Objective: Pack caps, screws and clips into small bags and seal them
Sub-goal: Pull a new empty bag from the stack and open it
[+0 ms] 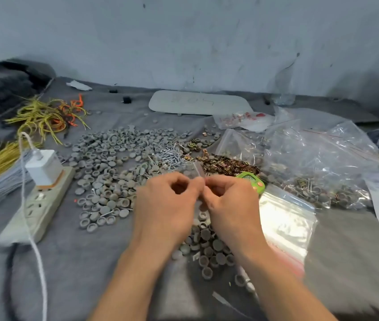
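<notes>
I count two hands, one small clear bag [197,169], and three loose heaps with too many pieces to count: grey caps [112,163], silver screws [172,156], brown clips [229,164]. The left hand [167,200] and right hand [232,200] meet fingertip to fingertip, both pinching the blurred bag between them, just in front of the screws.

Head view, forward-down, close over table [72,262].

Upright clear bag [196,169], blurred; grey caps [105,163], screws [172,156], brown clips [227,164] heaped behind.
</notes>
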Tool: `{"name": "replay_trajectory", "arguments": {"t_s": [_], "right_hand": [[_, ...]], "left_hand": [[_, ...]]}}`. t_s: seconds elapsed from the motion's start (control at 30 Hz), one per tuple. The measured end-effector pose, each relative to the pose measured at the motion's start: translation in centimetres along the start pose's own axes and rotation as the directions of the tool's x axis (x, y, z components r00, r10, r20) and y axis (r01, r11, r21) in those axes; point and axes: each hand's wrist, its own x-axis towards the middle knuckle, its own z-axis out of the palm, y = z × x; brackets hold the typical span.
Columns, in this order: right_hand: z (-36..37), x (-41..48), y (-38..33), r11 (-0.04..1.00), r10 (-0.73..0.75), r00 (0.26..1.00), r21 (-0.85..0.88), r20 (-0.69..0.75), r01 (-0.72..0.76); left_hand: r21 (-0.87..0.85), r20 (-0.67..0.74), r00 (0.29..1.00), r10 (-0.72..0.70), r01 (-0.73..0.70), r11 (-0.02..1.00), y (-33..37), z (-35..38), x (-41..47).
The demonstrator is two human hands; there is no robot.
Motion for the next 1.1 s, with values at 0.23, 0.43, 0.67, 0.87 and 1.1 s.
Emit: {"name": "replay_trajectory", "arguments": {"t_s": [0.23, 0.43, 0.67, 0.87, 1.1], "right_hand": [[0.6, -0.4, -0.7, 0.993, -0.112, 0.981, -0.025, 0.16, 0.117], [0.6, -0.2, -0.9, 0.999, -0.04, 0.961, 0.033, 0.275, 0.033], [0.3, 0.0, -0.4, 0.999, -0.018, 0.972, 0.038, 0.235, 0.009], [0.2, 0.6, 0.3, 0.998, 0.027, 0.996, -0.067, 0.081, -0.022], [1.2, 0.6, 0.6, 0.967, 0.138, 0.959, 0.175, 0.247, -0.185]], "left_hand": [[-0.183, 0.028, 0.998, -0.059, 0.063, 0.981, -0.8, 0.7, 0.9], [-0.016, -0.04, 0.996, -0.084, 0.083, 0.996, -1.3, 0.7, 0.6], [-0.247, 0.119, 0.992, -0.045, 0.074, 0.966, -1.8, 1.0, 0.2], [-0.288, 0.053, 0.991, -0.121, 0.131, 0.949, -2.3, 1.6, 0.4], [-0.083, 0.036, 0.995, -0.095, 0.098, 0.992, -2.3, 1.5, 0.2]]}}
